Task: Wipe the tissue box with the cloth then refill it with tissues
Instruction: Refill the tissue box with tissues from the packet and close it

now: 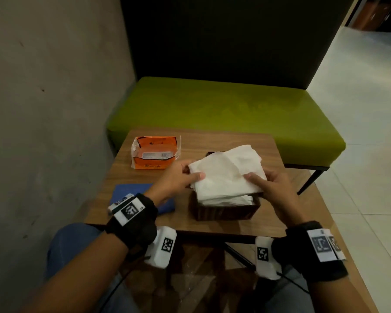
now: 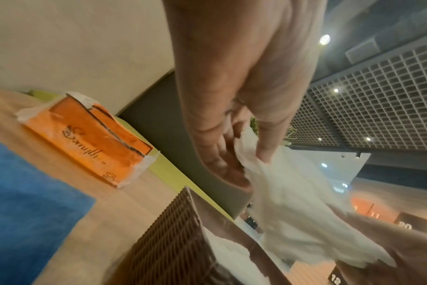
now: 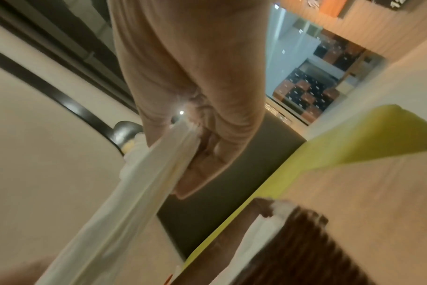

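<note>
A dark brown ribbed tissue box (image 1: pixel 224 212) (image 2: pixel 173 237) (image 3: pixel 312 250) stands on the wooden table (image 1: pixel 212 138), with white tissues inside it. Above the box both hands hold a stack of white tissues (image 1: pixel 226 172) (image 2: pixel 288 208) (image 3: pixel 124 202). My left hand (image 1: pixel 178 177) (image 2: pixel 241 158) pinches its left edge between thumb and fingers. My right hand (image 1: pixel 271 186) (image 3: pixel 183 154) pinches its right edge. A blue cloth (image 1: pixel 122 193) (image 2: pixel 24 202) lies flat on the table to the left, partly under my left wrist. An orange tissue pack (image 1: pixel 155 154) (image 2: pixel 90 138), torn open, lies at the back left.
A green bench seat (image 1: pixel 235 109) with a dark backrest stands behind the table. A grey wall (image 1: pixel 43 86) runs along the left. Pale tiled floor (image 1: pixel 370 109) is on the right. My knees are under the table's near edge.
</note>
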The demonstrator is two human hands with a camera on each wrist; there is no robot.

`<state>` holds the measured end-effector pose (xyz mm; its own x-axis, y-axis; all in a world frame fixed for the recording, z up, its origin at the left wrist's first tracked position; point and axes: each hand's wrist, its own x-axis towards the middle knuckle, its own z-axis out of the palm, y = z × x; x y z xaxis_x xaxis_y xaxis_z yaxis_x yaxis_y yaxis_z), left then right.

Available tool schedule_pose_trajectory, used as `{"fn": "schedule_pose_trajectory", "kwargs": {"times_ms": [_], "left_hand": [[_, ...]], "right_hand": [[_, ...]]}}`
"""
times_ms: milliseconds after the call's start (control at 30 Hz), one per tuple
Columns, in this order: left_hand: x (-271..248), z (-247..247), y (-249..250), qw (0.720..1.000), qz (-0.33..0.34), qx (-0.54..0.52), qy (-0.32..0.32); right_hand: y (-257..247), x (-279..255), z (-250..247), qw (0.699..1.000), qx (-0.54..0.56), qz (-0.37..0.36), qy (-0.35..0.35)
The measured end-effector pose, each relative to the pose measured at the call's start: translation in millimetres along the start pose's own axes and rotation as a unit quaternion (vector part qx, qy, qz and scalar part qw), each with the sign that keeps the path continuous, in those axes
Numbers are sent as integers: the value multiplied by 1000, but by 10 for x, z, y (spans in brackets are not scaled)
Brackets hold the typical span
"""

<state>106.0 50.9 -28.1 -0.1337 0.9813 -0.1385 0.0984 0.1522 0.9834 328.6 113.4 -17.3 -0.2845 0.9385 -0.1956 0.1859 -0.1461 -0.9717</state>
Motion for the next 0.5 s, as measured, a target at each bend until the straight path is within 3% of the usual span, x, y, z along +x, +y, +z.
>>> {"fn": "schedule_pose_trajectory", "kwargs": {"times_ms": [100,167,233,267,300,433,500], "left_hand": [[217,79,-123,993,37,86,67],[304,147,-215,973,71,204,79],[347,221,-264,939,85,324,82],[351,244,-271,920,78,376,80],[354,256,-283,902,67,421,72],[370,206,-352,876,62,477,45],[325,196,-334,875,114,465,76]], "right_hand": [[-40,16,-20,981,-194,-13,22],[-18,-7,2,920,-391,-2,17],[24,-39,19,833,-553,-9,12],[64,-38,27,799,-600,-15,6],[125,-14,37,785,-619,-21,0],[384,98,75,836,-545,-45,36],[407,77,88,861,-484,-124,96]]}}
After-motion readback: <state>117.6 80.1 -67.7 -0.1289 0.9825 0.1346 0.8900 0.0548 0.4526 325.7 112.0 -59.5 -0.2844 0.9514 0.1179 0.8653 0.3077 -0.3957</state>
